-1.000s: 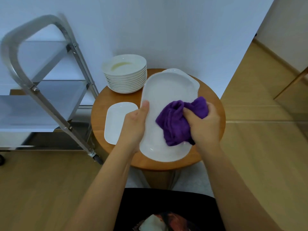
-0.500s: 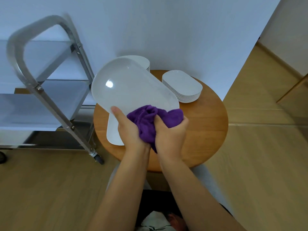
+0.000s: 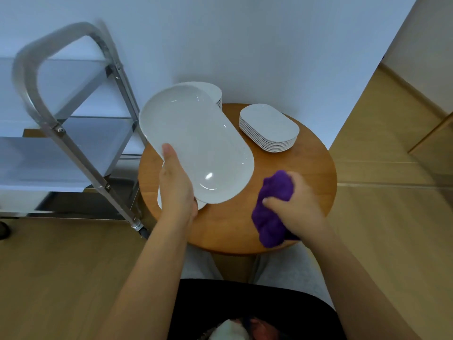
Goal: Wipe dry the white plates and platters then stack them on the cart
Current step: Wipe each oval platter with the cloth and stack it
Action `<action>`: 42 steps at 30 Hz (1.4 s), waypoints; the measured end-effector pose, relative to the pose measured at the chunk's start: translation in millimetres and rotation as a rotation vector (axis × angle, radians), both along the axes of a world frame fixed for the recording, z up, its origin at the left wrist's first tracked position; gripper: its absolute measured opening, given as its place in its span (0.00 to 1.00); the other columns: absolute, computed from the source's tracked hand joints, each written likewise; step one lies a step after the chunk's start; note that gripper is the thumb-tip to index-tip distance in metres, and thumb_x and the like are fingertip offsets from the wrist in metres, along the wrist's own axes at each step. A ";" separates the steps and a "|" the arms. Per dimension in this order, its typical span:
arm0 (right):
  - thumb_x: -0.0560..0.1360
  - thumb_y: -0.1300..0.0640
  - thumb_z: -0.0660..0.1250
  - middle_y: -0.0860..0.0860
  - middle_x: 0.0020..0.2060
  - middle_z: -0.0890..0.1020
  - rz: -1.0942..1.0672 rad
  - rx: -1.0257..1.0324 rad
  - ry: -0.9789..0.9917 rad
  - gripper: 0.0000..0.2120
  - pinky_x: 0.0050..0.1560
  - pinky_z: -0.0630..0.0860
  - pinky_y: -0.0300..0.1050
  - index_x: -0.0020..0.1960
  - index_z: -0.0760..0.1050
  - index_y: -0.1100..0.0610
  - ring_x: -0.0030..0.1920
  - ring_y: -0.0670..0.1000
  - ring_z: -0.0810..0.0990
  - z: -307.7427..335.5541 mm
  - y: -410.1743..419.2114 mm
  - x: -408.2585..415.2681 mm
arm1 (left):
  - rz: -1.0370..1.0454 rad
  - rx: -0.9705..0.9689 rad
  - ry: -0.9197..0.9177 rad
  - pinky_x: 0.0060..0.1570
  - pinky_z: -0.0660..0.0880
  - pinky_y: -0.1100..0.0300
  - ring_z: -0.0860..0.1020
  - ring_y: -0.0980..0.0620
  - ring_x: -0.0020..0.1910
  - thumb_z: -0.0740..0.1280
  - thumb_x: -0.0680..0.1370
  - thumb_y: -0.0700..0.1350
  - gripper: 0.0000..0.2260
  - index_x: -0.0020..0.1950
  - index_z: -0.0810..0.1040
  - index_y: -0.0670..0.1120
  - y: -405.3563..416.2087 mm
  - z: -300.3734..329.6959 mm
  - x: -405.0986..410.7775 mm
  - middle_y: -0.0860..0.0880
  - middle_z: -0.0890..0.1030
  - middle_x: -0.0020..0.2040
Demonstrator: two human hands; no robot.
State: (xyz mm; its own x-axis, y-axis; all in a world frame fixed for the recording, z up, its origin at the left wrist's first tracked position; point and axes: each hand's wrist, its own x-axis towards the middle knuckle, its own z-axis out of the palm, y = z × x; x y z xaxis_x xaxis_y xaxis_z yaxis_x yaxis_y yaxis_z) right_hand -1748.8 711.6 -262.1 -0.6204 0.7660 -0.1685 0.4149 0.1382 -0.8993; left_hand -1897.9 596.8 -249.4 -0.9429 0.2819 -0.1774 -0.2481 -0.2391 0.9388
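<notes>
Head view looks down on two bare forearms reaching over a small round wooden desk (image 3: 306, 173). At the centre of the frame the left hand (image 3: 175, 185) grips the near edge of a large white oval platter (image 3: 196, 148) — thumb laid along the rim on top, the other fingers hidden beneath it. That platter is lifted off the desk and tilted, its far end reaching toward the upper left, where it overlaps the nearest upright of the cart. A small glare spot sits near its lower end.

Right of centre, the right hand (image 3: 296, 204) is curled round a bunched purple cloth (image 3: 272, 212), which pokes out above and below the fingers; the cloth is clear of the platter and lies over the near right part of the desk.

Under the left hand a sliver of another white plate (image 3: 202, 204) shows, lying flat on the desk. Behind the raised platter, a stack of round white plates (image 3: 215, 93) is mostly hidden. At the upper right of the desk stands a stack of smaller oval plates (image 3: 269, 127), well apart from both hands.

Filling the left side of the frame is the metal cart (image 3: 73, 153) with its curved handle and pale shelves — just beside the desk, on a wooden floor (image 3: 61, 278).
</notes>
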 end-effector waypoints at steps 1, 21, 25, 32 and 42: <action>0.69 0.60 0.73 0.39 0.45 0.73 -0.112 -0.027 0.162 0.25 0.36 0.73 0.36 0.59 0.65 0.45 0.43 0.42 0.75 1.1 2.1 4.4 | -0.011 -0.017 -0.001 0.34 0.78 0.63 0.81 0.58 0.40 0.53 0.80 0.60 0.11 0.45 0.72 0.62 -1.2 -0.6 -2.4 0.63 0.82 0.37; 0.71 0.62 0.67 0.53 0.63 0.71 -0.157 0.573 -0.214 0.32 0.45 0.68 0.43 0.72 0.61 0.50 0.54 0.53 0.75 -15.7 24.8 19.3 | -0.082 -0.175 -0.039 0.38 0.76 0.61 0.79 0.55 0.43 0.53 0.79 0.61 0.12 0.44 0.72 0.59 -14.7 -23.7 13.4 0.59 0.80 0.41; 0.68 0.63 0.74 0.40 0.54 0.73 -0.053 0.144 0.297 0.30 0.34 0.74 0.30 0.59 0.65 0.39 0.48 0.37 0.76 -0.5 6.3 20.1 | -0.113 -0.199 -0.129 0.42 0.77 0.55 0.79 0.52 0.44 0.54 0.79 0.61 0.11 0.45 0.71 0.58 -9.6 -25.4 13.3 0.57 0.80 0.44; 0.70 0.58 0.74 0.45 0.54 0.77 0.119 0.144 0.168 0.24 0.51 0.78 0.40 0.62 0.69 0.48 0.54 0.46 0.76 2.1 -17.0 20.1 | -0.237 -0.280 -0.083 0.50 0.75 0.52 0.76 0.52 0.45 0.54 0.78 0.63 0.11 0.45 0.69 0.59 -3.1 -26.4 23.4 0.58 0.76 0.44; 0.72 0.55 0.72 0.55 0.60 0.76 -0.147 0.594 0.245 0.26 0.42 0.56 0.11 0.67 0.68 0.59 0.49 0.40 0.68 25.6 -26.5 -30.4 | -0.422 -0.431 0.178 0.23 0.69 0.73 0.78 0.58 0.33 0.51 0.79 0.61 0.14 0.39 0.70 0.58 -2.1 -11.9 51.7 0.59 0.78 0.32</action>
